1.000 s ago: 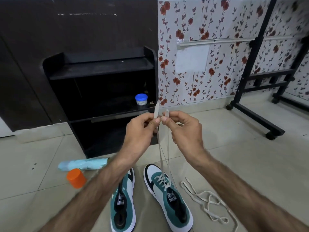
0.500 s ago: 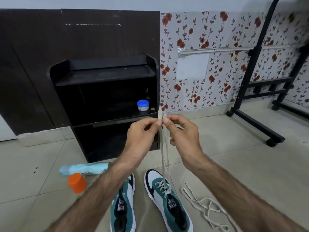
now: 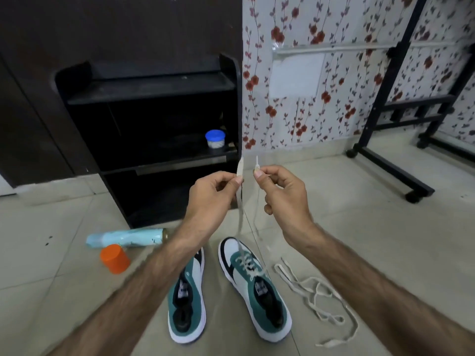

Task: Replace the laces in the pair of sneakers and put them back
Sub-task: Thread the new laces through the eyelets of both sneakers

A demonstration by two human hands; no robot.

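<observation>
Both hands were held at mid-frame, the left hand (image 3: 214,194) and right hand (image 3: 281,194) each pinching one end of the lace (image 3: 240,201), whose strands were stretched almost vertically down to the right sneaker (image 3: 254,289) on the floor directly below.

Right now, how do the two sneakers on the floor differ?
The right sneaker has a lace threaded through its eyelets, both ends pulled up by the left hand and right hand; the left sneaker shows no lace and is untouched. Both are teal, white and black, toes toward the shelf.
</observation>
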